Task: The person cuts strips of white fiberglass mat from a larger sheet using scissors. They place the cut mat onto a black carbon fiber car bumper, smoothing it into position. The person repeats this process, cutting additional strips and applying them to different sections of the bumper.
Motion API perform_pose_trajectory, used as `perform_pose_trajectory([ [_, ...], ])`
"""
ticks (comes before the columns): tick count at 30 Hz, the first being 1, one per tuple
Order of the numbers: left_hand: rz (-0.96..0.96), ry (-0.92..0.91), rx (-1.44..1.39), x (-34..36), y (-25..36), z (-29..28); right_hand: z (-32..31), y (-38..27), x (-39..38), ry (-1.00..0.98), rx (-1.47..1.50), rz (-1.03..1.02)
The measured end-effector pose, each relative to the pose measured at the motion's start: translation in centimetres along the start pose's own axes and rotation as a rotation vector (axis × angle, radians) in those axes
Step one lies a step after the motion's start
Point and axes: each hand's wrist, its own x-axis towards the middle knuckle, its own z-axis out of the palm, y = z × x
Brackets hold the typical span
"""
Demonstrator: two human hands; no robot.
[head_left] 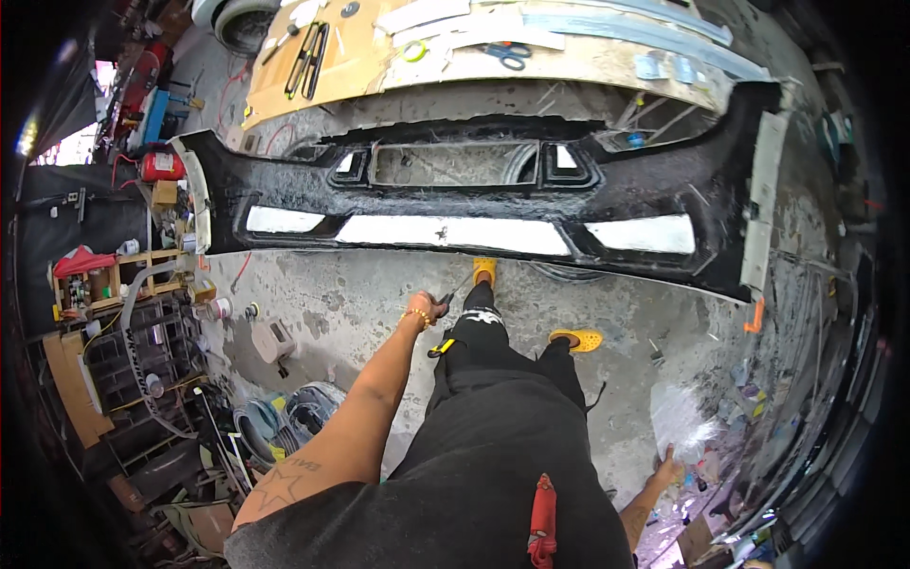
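Observation:
My left hand [426,309] is low in front of me, closed on a dark-handled tool [445,302] with a thin tip, too small to identify surely. My right hand [664,467] is at the lower right, its fingers gripping a whitish, translucent, frayed sheet [684,417] that looks like fibre mat. Ahead of me a long black car bumper shell [645,199] spans the view horizontally, with white panels [445,232] in its openings and pale strips at both ends. It sits beyond both hands, apart from them.
Behind the bumper is a cardboard-topped table [270,90] with scissors [507,55], tape and strips. At left stand cluttered shelves [123,284], a red tank [163,167] and coiled hoses [284,427]. My yellow clogs [588,341] are on the stained concrete floor [616,370]; debris lies at lower right.

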Motion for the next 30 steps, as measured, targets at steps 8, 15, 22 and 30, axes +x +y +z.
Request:
perform_pose_trajectory([
  [8, 0.206, -0.149, 0.116, 11.1, -1.3, -4.6, 2.8, -7.1, -10.1, 0.112, -0.17, -0.122],
  [15, 0.502, -0.06, 0.088, 19.6, 0.0, -4.1, 13.1, -13.6, -22.5, -0.108, -0.312, 0.064],
  [22, 0.953, -0.064, 0.127, 23.8, 11.1, 0.4, 13.6, -3.6, -22.5, -0.195, -0.391, -0.014],
  [30, 1.058, -0.165, 0.373, 30.1, 12.9, 5.1, 21.8, -7.3, -26.4, -0.226, -0.333, 0.067],
])
